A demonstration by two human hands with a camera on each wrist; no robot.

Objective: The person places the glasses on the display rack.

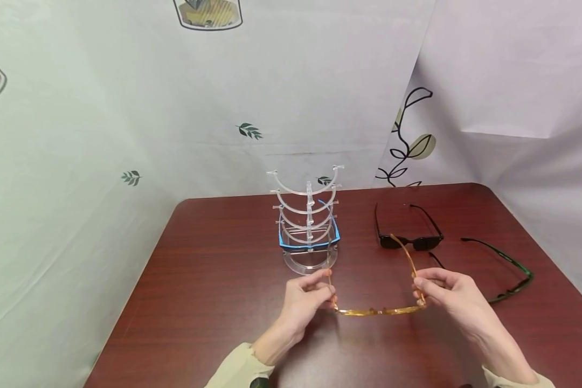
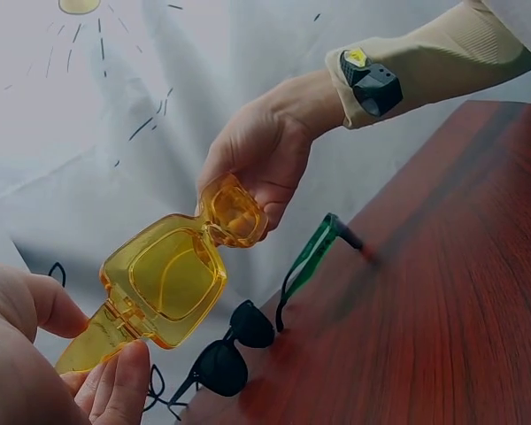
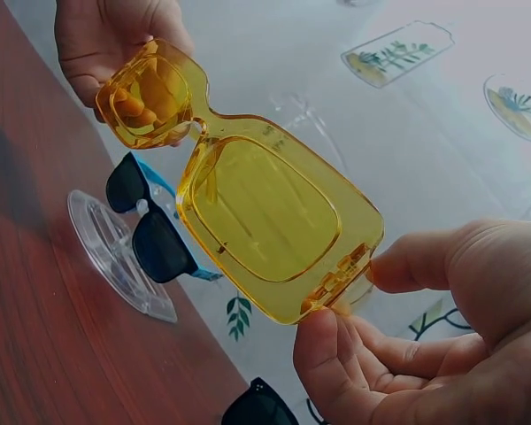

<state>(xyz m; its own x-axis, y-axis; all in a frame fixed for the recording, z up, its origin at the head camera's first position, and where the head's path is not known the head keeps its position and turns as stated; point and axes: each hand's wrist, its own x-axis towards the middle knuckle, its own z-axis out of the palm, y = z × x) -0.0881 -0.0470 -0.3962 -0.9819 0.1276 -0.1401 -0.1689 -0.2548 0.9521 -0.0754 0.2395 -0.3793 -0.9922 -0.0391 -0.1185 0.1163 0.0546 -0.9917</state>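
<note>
Yellow transparent glasses (image 1: 378,311) are held up above the table with both temples unfolded and pointing away. The left hand (image 1: 304,303) pinches one temple near its hinge, and the right hand (image 1: 453,299) pinches the other. In the left wrist view the yellow lens (image 2: 173,274) lies between the left hand (image 2: 71,354) and the right hand (image 2: 265,159). The right wrist view has the frame (image 3: 270,212) stretching from the right hand (image 3: 416,328) to the left hand (image 3: 119,44). Just beyond the left hand stands a clear display rack (image 1: 309,215).
Blue-framed dark glasses (image 1: 337,237) sit on the rack's lowest tier; the upper arms hold nothing. Black sunglasses (image 1: 422,243) rest right of the rack, and green-and-black glasses (image 1: 514,264) lie near the table's right edge. Patterned cloth (image 1: 320,97) hangs behind the table (image 1: 213,280).
</note>
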